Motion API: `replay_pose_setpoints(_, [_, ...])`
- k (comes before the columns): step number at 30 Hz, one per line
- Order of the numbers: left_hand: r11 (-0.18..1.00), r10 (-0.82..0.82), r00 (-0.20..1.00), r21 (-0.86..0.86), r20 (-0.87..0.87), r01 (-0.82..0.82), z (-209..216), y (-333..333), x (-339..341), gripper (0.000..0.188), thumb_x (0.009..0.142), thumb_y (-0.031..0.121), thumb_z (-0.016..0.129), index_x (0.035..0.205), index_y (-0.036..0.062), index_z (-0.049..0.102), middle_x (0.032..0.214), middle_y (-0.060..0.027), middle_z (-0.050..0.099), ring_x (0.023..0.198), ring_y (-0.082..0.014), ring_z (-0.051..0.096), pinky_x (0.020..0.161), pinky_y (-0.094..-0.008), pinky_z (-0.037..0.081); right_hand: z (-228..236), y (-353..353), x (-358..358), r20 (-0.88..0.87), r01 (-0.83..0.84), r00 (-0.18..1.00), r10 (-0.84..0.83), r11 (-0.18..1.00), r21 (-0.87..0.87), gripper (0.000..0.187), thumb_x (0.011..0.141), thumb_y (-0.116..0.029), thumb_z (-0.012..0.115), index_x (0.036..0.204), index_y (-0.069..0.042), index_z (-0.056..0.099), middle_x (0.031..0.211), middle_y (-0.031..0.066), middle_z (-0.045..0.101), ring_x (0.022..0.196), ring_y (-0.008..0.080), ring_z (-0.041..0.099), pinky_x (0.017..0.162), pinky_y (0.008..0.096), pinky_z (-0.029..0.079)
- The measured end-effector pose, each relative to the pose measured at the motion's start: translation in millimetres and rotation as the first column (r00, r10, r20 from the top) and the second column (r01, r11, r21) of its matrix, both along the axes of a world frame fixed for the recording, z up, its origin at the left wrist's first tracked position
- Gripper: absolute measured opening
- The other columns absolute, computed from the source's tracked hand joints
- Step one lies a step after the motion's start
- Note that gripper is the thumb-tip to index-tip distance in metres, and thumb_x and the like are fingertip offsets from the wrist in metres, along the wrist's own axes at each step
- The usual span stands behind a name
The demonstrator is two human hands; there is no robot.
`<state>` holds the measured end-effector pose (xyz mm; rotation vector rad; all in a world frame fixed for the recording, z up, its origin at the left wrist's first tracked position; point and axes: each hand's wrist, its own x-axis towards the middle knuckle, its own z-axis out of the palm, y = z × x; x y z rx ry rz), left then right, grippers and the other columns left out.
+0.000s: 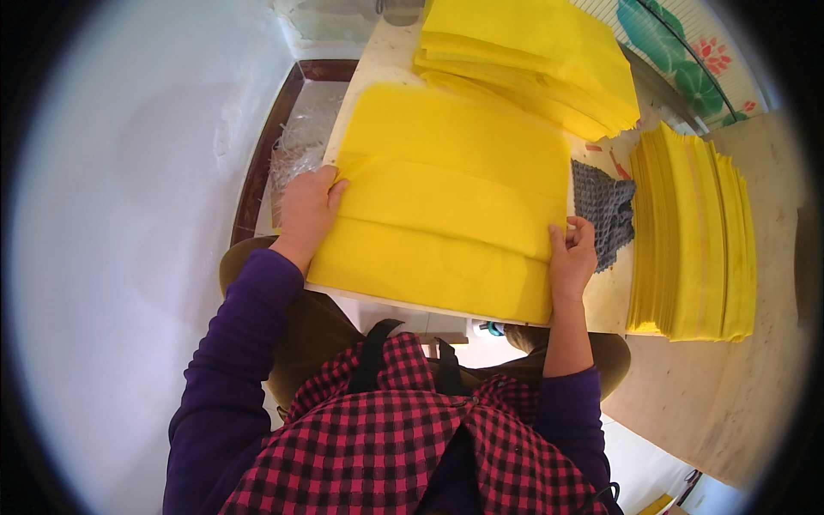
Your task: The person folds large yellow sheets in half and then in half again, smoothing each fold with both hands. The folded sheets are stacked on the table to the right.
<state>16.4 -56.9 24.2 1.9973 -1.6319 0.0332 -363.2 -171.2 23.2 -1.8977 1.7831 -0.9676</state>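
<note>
A yellow fabric sheet (pixel 446 193) lies in front of me on the table, with a folded band running across its near part. My left hand (pixel 307 215) pinches the sheet's left edge between thumb and fingers, near the upper crease. On the opposite side, my right hand (pixel 573 262) grips the right edge at the end of the lower fold, thumb and fingertips together. The sheet's near edge reaches the table's front edge. Just right of the sheet, close to my right hand, lies a crumpled dark grey textured cloth (pixel 605 215).
A thick stack of yellow fabric (pixel 524 60) sits at the far side, partly behind the sheet. To the right stands another folded yellow stack (pixel 691 240) on the wooden tabletop (pixel 712 386). Clear plastic (pixel 313 129) lies by the white wall (pixel 129 215) at left.
</note>
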Motion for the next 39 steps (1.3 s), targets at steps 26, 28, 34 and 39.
replay_pose_setpoints(26, [0.999, 0.004, 0.997, -0.033, 0.079, -0.001, -13, 0, 4, 0.018, 0.087, 0.023, 0.063, 0.091, 0.0062, 0.057, 0.073, -0.0193, 0.060, 0.070, -0.0391, 0.059, 0.063, -0.0490, 0.046, 7, 60, 132, -0.569, -0.422, 0.655, 0.497, 0.865, 0.270, 0.076, 0.095, -0.046, 0.046, 0.149, 0.001, 0.019, 0.156, 0.0199, 0.018, 0.146, 0.0294, 0.014, 0.117, 0.0464, 0.010])
replay_pose_setpoints(28, [1.000, 0.009, 0.998, 0.004, 0.061, -0.009, -13, 0, 4, 0.019, 0.087, 0.023, 0.063, 0.091, 0.0061, 0.057, 0.073, -0.0193, 0.060, 0.071, -0.0388, 0.060, 0.063, -0.0487, 0.046, 8, 49, 89, -0.602, -0.326, 0.686, 0.408, 0.913, 0.247, 0.078, 0.095, -0.048, 0.044, 0.149, 0.002, 0.018, 0.156, 0.0203, 0.016, 0.146, 0.0292, 0.012, 0.118, 0.0464, 0.009])
replay_pose_setpoints(34, [0.999, 0.051, 0.998, 0.012, 0.028, -0.052, -13, 1, 4, 0.020, 0.087, 0.023, 0.063, 0.098, 0.0064, 0.059, 0.075, -0.0193, 0.061, 0.072, -0.0388, 0.060, 0.065, -0.0483, 0.047, 4, 40, 35, -0.612, -0.193, 0.741, 0.275, 0.961, 0.199, 0.078, 0.095, -0.048, 0.043, 0.149, 0.003, 0.018, 0.156, 0.0212, 0.015, 0.147, 0.0295, 0.011, 0.118, 0.0468, 0.009])
replay_pose_setpoints(39, [0.993, 0.115, 0.989, 0.051, -0.093, -0.111, 1, 7, 6, 0.024, 0.087, 0.017, 0.061, 0.109, 0.0065, 0.059, 0.083, -0.0180, 0.063, 0.079, -0.0379, 0.060, 0.071, -0.0465, 0.048, 3, 41, 38, -0.601, -0.165, 0.758, 0.254, 0.966, 0.200, 0.078, 0.094, -0.049, 0.044, 0.149, 0.002, 0.019, 0.157, 0.0198, 0.016, 0.147, 0.0282, 0.012, 0.117, 0.0482, 0.009])
